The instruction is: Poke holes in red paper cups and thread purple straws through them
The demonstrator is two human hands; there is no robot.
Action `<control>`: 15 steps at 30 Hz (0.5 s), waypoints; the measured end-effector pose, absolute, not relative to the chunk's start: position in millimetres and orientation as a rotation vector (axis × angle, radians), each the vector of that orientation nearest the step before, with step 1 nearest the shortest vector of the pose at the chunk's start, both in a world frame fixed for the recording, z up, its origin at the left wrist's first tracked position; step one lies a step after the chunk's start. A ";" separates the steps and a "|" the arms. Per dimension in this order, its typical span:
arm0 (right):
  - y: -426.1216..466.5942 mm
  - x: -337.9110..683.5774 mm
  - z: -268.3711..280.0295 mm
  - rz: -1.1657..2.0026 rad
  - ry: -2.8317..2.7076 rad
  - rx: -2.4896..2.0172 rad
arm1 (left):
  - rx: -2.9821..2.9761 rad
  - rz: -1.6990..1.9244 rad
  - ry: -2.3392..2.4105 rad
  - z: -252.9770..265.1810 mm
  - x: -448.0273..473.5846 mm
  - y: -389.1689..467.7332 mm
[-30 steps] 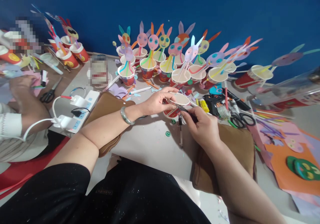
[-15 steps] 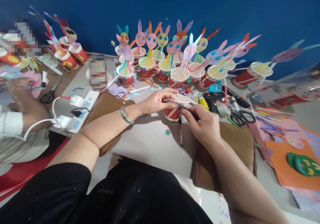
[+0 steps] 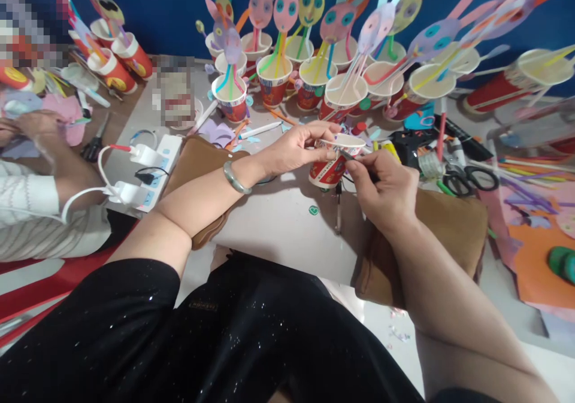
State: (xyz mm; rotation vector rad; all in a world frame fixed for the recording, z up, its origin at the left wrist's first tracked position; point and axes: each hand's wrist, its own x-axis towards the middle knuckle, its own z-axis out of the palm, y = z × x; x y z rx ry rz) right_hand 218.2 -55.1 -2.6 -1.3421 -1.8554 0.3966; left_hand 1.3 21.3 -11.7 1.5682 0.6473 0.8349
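Note:
My left hand (image 3: 305,148) grips a red and white paper cup (image 3: 324,174) near its rim, fingers around the far side and thumb in front. The cup is slightly tilted. My right hand (image 3: 389,184) pinches a slim dark tool (image 3: 347,155), its tip against the cup's side just below the rim; its exact kind is unclear. On the table (image 3: 287,217) below lies a small green round piece with a heart shape (image 3: 313,210). Beside it is a thin pen-like item (image 3: 338,211).
Behind stand several paper cups (image 3: 274,82) with paper rabbit heads on straws. To the right lie scissors (image 3: 469,181), coloured straws and orange paper (image 3: 534,271). A power strip (image 3: 164,169) sits left, near another person's arm (image 3: 74,157). Brown cushions (image 3: 449,235) flank the workspace.
The view has tilted down and shifted left, so everything appears higher and further right. Both hands keep their hold, with the dark tool still against the cup.

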 end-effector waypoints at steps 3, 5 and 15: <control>-53.6 218.0 -4.5 0.410 -1.853 -1.349 | 1.591 0.846 0.678 -11.9 1.3 21.3; -52.9 217.6 -5.3 0.421 -1.853 -1.349 | 1.602 0.832 0.682 -11.5 0.8 21.5; -50.3 216.0 -4.5 0.449 -1.817 -1.354 | 1.662 0.862 0.719 -12.1 1.5 25.6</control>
